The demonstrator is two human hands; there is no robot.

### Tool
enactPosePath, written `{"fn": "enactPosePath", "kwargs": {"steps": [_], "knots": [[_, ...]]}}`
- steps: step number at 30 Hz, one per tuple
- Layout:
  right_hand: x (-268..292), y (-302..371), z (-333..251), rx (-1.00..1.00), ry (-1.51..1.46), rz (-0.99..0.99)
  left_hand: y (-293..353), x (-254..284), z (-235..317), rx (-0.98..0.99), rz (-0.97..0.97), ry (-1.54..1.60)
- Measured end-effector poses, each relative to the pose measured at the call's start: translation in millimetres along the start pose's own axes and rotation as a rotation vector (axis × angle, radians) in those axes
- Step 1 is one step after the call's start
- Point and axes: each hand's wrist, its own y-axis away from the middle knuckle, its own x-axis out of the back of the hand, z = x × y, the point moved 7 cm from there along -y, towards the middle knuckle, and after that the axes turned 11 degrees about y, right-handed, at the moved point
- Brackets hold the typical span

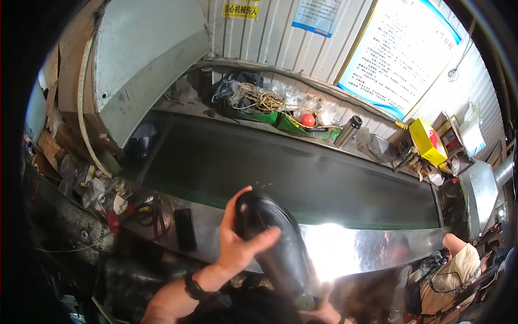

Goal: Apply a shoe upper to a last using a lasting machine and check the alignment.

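A glossy black shoe (275,243), dark green belt (302,173), yellow box (427,141), red ball (307,120).

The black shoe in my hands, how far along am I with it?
Done: nothing on the dark belt shows a finished piece. In hand: the left hand grips the toe of the black shoe, fingers wrapped over it, while the right hand holds its lower end at the picture's bottom edge. Left: the shoe is not yet set down; it hangs above the shiny metal edge.

Dark conveyor belt (302,173) beyond left hand (237,245) open; phone (185,228) and cable clutter (148,211) crowd rim to its left.
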Motion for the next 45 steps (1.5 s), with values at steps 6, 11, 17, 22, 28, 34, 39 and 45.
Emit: {"fn": "enactPosePath", "kwargs": {"steps": [6, 11, 17, 22, 28, 34, 39, 45], "knots": [[-10.5, 6.4, -25.2, 0.545, 0.643, 0.383, 18.1, -30.9, 9.2, -0.113, -0.168, -0.025], [-8.1, 7.1, -23.9, 0.406, 0.562, 0.341, 22.7, -29.6, 7.9, -0.168, -0.173, -0.095], [-9.6, 16.5, -7.6, 0.385, 0.420, 0.308, 21.2, -22.9, 9.7, -0.158, -0.075, -0.136], [-12.6, 11.0, -9.1, 0.450, 0.473, 0.318, 16.8, -17.7, 12.9, -0.202, -0.045, -0.155], [-11.6, 9.9, -25.3, 0.543, 0.467, 0.270, 10.8, -7.7, 7.2, -0.096, 0.040, -0.088], [32.4, -18.3, -51.8, 0.351, 0.568, 0.104, 13.9, 50.9, -62.7, 0.225, 0.412, 0.120], [52.6, -83.2, -86.5, 0.376, 0.615, 0.185, 53.5, 107.0, -148.7, 0.866, 0.265, 0.022], [42.8, -133.5, -110.8, 0.146, 0.722, -0.030, 65.3, 194.7, -148.7, 0.717, 0.316, -0.275]]}}
